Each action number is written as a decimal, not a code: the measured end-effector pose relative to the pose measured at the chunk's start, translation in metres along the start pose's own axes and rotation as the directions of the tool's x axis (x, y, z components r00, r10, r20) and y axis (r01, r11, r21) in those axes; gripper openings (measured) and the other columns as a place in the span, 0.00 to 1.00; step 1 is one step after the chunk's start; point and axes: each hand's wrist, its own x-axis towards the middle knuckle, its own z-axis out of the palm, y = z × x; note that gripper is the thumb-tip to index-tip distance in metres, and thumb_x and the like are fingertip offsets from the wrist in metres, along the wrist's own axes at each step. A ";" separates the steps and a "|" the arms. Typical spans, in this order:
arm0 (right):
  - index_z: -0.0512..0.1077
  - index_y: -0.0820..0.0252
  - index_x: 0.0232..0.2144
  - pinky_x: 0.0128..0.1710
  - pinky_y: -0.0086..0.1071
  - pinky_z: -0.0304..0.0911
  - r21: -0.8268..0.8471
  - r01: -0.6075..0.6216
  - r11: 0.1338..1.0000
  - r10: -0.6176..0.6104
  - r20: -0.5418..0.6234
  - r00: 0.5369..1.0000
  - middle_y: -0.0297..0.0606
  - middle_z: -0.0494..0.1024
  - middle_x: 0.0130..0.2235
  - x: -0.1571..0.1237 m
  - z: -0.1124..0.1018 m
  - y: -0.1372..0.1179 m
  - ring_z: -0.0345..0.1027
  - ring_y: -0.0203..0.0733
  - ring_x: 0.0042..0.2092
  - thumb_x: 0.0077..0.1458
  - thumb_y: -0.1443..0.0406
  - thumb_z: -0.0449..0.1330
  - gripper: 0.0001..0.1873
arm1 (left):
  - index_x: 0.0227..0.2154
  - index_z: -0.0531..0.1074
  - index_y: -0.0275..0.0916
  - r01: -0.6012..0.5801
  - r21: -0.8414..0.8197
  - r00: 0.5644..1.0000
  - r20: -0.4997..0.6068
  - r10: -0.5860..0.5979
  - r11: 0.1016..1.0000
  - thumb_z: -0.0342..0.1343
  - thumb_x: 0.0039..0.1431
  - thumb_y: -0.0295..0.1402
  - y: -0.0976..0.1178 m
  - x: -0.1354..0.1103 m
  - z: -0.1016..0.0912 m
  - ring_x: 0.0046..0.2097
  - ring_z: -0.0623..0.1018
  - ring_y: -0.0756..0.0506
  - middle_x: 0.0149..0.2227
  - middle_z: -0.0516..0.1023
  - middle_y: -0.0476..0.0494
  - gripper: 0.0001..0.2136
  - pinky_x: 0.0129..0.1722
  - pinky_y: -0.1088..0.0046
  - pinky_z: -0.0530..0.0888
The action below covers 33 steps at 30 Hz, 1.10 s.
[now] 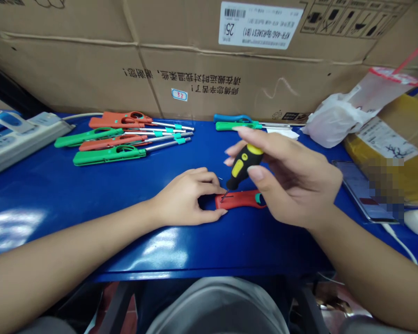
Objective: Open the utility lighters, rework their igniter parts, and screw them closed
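Clenching a screwdriver [244, 166] in right fingers [270, 148], tip slanting onto a crosswise red lighter [242, 200], left fingers [209, 178] pinching it

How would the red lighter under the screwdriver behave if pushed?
The red lighter probably feels light and stiff, since its body looks like moulded plastic. Lying flat, it seems unlikely to roll, but it could slide on the glossy blue table unless the left hand steadies it.
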 end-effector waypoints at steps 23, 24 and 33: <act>0.75 0.48 0.58 0.45 0.40 0.77 0.053 0.106 0.993 -0.105 -0.020 0.994 0.39 0.83 0.45 0.001 0.002 -0.001 0.77 0.46 0.43 0.59 0.65 0.69 0.25 | 0.42 0.82 0.39 -0.019 -0.006 1.000 -0.018 0.019 1.000 0.68 0.58 0.37 0.000 0.000 0.000 0.41 0.79 0.42 0.39 0.82 0.43 0.12 0.43 0.64 0.74; 0.76 0.51 0.57 0.46 0.40 0.77 0.001 0.144 0.990 -0.144 -0.037 0.989 0.41 0.84 0.44 0.001 0.002 0.000 0.76 0.46 0.43 0.60 0.66 0.68 0.23 | 0.43 0.82 0.38 -0.019 -0.003 1.000 -0.017 0.019 1.000 0.68 0.58 0.37 -0.001 0.000 0.001 0.41 0.79 0.42 0.39 0.82 0.43 0.12 0.43 0.63 0.74; 0.75 0.54 0.57 0.48 0.43 0.77 0.011 0.161 0.987 -0.160 -0.023 0.987 0.38 0.84 0.46 0.002 0.002 0.009 0.76 0.46 0.45 0.59 0.64 0.69 0.23 | 0.43 0.82 0.39 -0.004 0.008 1.000 -0.011 0.004 1.000 0.66 0.59 0.39 0.000 0.000 0.001 0.42 0.80 0.41 0.40 0.83 0.42 0.12 0.45 0.61 0.76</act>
